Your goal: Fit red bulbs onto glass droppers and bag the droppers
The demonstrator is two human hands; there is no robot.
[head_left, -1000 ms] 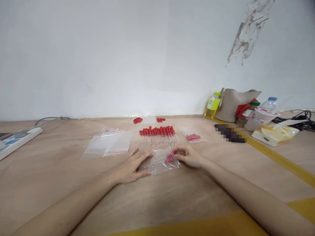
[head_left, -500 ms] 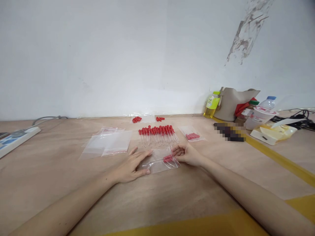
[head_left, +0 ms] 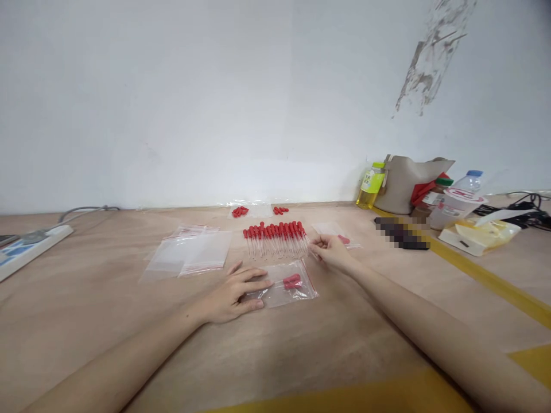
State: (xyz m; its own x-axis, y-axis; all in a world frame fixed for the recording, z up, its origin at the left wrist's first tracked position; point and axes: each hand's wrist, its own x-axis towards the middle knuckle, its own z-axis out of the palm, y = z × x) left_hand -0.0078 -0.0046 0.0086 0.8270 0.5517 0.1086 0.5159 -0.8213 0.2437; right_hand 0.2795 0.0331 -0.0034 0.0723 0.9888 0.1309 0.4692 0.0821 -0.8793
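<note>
My left hand (head_left: 239,291) lies spread over the left end of a clear zip bag (head_left: 275,297), its fingers on the plastic. Inside that bag are a few droppers with red bulbs (head_left: 293,281), near its red-lined mouth on the right. Just beyond the bag, a row of droppers (head_left: 275,230) lies side by side, red bulbs away from me and thin clear tubes toward me. At the row's right end my right hand (head_left: 331,252) has its fingertips pinched together by the tubes; what is between them is hidden. Another bag with red-bulbed droppers (head_left: 343,238) lies partly behind this hand.
Flat zip bags (head_left: 189,249) overlap at the left. Loose red bulbs (head_left: 240,211) lie on plastic by the wall. A power strip (head_left: 37,246) is far left. On the right are a yellow bottle (head_left: 371,186), a grey bag (head_left: 398,183), a cup (head_left: 456,207) and a yellow packet (head_left: 482,234).
My right hand has left the bag's mouth and moved up to the right end of the dropper row. My left hand stays on the bag, with the droppers inside now in plain view.
</note>
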